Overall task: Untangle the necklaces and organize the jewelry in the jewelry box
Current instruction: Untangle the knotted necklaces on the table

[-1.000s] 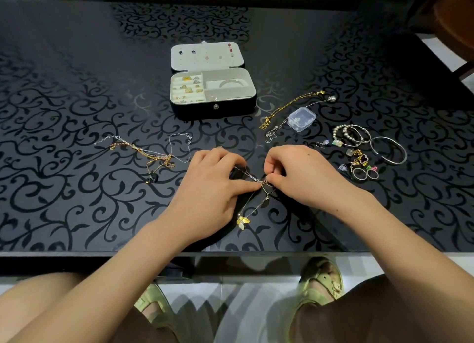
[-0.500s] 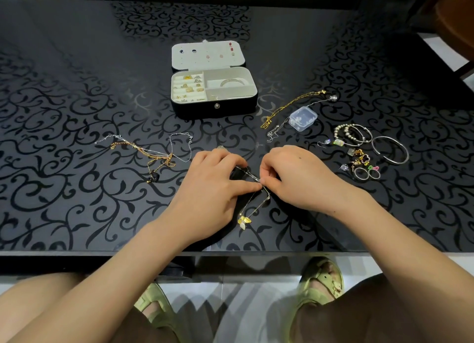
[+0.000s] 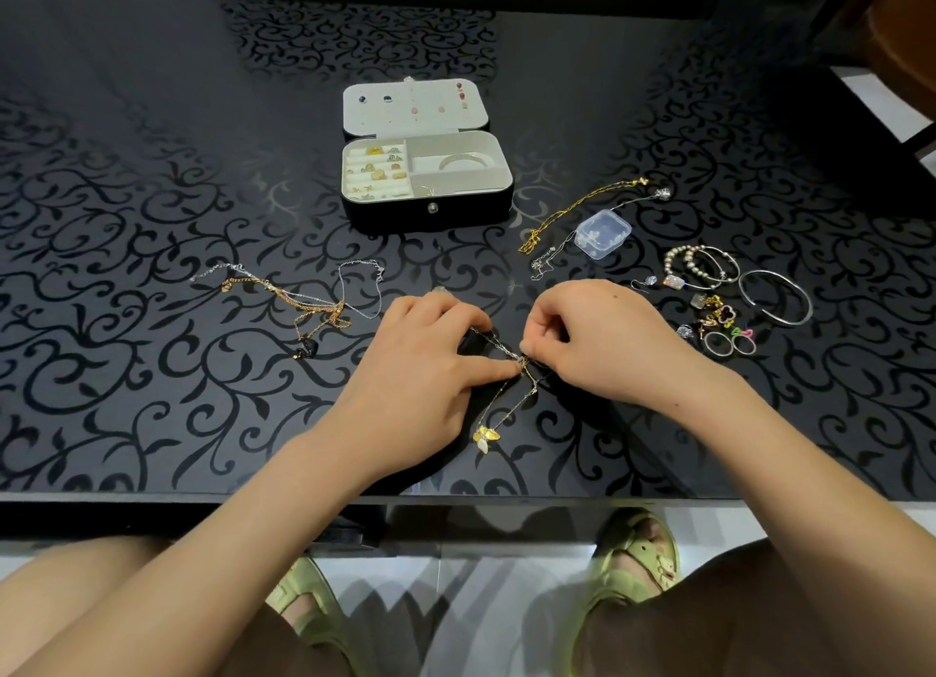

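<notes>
1. Both hands are at the near middle of the counter [image 3: 152,179], working one necklace [image 3: 506,413] between them.
2. Left hand [image 3: 420,372]: the fingers [image 3: 448,314] are curled over the chain. The thumb reaches right, with its tip on the knot, so this hand has hold of the necklace.
3. Right hand [image 3: 602,342]: the fingers are curled tight, and their tips pinch the same knot from the right.
4. From the knot the thin chain trails toward us on the counter. It ends in a gold pendant [image 3: 486,435] lying flat between the two wrists.
5. The jewelry box [image 3: 395,215] sits at the far middle, well apart from the hands. It is open, with the lid [image 3: 415,106] laid back. We note small gold pieces in its left slots and a silver band [image 3: 463,162] in the far right compartment.
6. Left of the left hand lies a bunch of tangled necklaces [image 3: 304,306], gold and silver together.
7. Far right, a gold chain [image 3: 582,205] lies near a clear plastic case [image 3: 602,233].
8. On the right are beaded bracelets [image 3: 701,268], an open bangle [image 3: 775,296] and rings [image 3: 729,343]. They sit in a loose group near the right hand, not touching it.
</notes>
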A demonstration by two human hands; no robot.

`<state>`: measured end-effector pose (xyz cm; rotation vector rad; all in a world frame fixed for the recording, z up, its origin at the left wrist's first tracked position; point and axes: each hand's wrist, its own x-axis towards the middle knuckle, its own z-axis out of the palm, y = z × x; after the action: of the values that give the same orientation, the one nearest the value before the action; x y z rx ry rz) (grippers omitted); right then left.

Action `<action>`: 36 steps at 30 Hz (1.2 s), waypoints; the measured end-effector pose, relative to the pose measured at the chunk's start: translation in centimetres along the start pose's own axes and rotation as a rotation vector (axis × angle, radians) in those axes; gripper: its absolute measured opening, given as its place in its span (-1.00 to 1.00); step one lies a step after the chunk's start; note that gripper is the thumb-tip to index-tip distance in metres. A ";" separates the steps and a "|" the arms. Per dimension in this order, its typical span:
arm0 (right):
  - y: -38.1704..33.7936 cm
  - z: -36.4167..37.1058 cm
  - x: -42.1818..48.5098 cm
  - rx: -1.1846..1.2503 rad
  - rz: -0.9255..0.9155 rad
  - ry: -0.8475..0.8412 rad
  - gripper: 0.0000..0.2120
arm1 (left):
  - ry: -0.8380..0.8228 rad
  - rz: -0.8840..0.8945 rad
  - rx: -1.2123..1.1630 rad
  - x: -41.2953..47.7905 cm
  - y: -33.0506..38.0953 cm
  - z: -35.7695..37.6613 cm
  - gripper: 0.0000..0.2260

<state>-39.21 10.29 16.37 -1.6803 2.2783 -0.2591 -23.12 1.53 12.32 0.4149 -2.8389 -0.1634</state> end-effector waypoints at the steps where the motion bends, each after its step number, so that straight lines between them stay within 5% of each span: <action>1: -0.1 0.1 -0.1 -0.014 -0.003 0.001 -0.86 | -0.002 0.001 0.004 0.0 0.0 0.0 -0.55; 20: -0.2 0.0 0.9 -0.125 -0.128 -0.100 -0.84 | 0.046 0.035 0.003 0.4 -0.6 0.3 -0.53; 30: -0.4 1.1 2.0 -0.270 -0.226 0.036 -0.90 | 0.026 0.021 0.039 0.6 -1.1 0.1 -0.55; 36: 0.0 0.6 2.0 -0.115 -0.160 0.111 -0.89 | 0.015 0.019 0.018 0.5 -1.3 0.0 -0.56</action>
<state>-39.57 8.40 15.59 -1.9562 2.2785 -0.2678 -23.21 0.14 12.21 0.3914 -2.8301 -0.1309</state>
